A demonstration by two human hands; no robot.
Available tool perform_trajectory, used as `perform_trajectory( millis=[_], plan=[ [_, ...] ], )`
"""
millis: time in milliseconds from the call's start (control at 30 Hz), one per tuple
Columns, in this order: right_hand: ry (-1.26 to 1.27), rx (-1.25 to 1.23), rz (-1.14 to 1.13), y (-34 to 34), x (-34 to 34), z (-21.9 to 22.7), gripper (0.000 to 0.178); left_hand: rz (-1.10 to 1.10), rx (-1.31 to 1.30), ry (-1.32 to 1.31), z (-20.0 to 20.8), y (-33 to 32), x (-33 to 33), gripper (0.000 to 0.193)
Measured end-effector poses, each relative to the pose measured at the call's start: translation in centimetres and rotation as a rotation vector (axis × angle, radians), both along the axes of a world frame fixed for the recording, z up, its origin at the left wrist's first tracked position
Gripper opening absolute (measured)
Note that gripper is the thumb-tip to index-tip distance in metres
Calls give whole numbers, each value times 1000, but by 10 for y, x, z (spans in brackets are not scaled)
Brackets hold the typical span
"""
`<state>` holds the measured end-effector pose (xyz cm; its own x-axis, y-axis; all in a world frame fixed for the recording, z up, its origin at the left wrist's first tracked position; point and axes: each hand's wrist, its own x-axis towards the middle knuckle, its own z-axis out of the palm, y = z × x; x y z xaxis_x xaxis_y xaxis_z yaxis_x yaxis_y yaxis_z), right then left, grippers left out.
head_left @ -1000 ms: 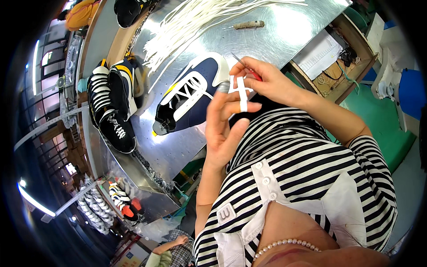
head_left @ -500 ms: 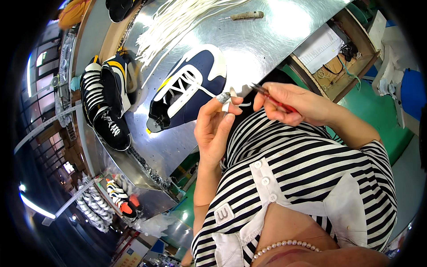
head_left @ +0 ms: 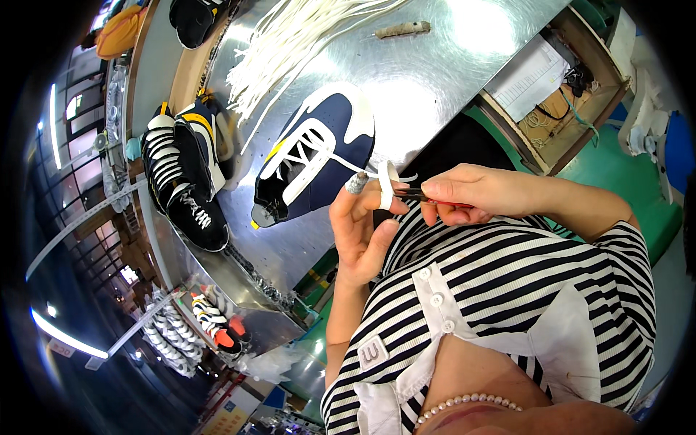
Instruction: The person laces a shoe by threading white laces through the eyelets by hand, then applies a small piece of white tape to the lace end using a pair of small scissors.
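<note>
My left hand (head_left: 360, 235) pinches the white shoelace (head_left: 386, 196), which forms a flat upright loop by the fingers. One left fingertip is wrapped in grey material. From that loop the lace runs back to a navy and white sneaker (head_left: 315, 187) lying on the metal table, its upper part-laced. My right hand (head_left: 471, 192) is closed round a small tool with red handles, which looks like snips (head_left: 412, 194); its dark metal tip meets the lace beside my left fingers. Whether the jaws are closed on the lace is too small to tell.
A bundle of white laces (head_left: 290, 47) and a tool handle wrapped in tan material (head_left: 403, 30) lie on the table's far part. Several dark shoes (head_left: 190, 217) stand along the left edge. An open wooden drawer (head_left: 544, 156) at the right holds papers and cords.
My right hand has brought the snips down and left, so the tip now meets the lace. The lace loop stands up more at my left fingers. The whole view has shifted slightly.
</note>
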<state>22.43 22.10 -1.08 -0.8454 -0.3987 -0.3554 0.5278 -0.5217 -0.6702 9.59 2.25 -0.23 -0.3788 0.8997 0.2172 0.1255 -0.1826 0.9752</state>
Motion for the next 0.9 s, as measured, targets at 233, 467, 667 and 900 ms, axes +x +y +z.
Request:
perform_trajectory(
  millis=[233, 467, 667, 900],
  plan=[
    [9, 58, -6, 0, -5, 2, 51, -49, -63, -7, 4, 1, 5, 61],
    [20, 15, -143, -10, 1, 4, 49, 77, -93, 34, 7, 4, 11, 66],
    [22, 42, -201, -22, 12, 2, 45, 205, -316, -266, 10, 0, 29, 63],
    [131, 282, -205, -22, 15, 10, 44, 17, -485, -350, 26, 4, 5, 42]
  ],
)
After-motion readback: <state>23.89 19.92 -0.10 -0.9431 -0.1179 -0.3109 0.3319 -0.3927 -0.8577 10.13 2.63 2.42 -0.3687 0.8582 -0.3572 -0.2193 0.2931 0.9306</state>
